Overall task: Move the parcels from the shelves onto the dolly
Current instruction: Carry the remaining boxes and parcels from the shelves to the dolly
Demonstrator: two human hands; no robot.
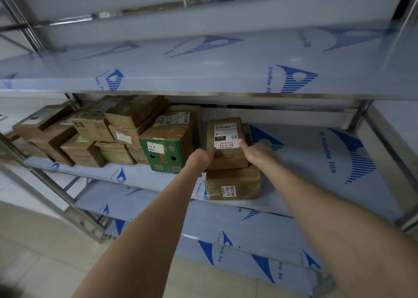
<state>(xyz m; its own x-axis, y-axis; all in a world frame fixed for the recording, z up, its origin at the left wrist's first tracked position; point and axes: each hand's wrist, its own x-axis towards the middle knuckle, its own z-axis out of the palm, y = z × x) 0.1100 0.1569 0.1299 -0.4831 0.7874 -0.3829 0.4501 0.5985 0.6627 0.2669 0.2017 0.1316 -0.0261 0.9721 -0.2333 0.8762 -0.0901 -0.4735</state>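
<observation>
Grip: left hand [200, 158] and right hand [256, 154] held the near corners of the top parcel [227, 159], thumbs on its upper face, fingers curled down its sides.
Top parcel: small brown carton, lying flat on the lower parcel [233, 181], long axis running away from the hands toward the back of the shelf.
White label [226, 136]: between the two thumbs, it carried barcodes, "010" on a black bar, a QR code and a handwritten "3-3-7" in a red box; the text read upright from the hands' side.
Lower parcel: tape-wrapped, directly under the grip, with a sideways sticker [228, 191] whose digits I could not read with certainty.
Green box [162, 155]: just left of the left hand, tagged "78 4", with an orange "3".
Brown cartons [90, 137]: stacked farther left.
Shelf [316, 162]: film printed "PE Protective Film" in blue, right of the right hand.
</observation>
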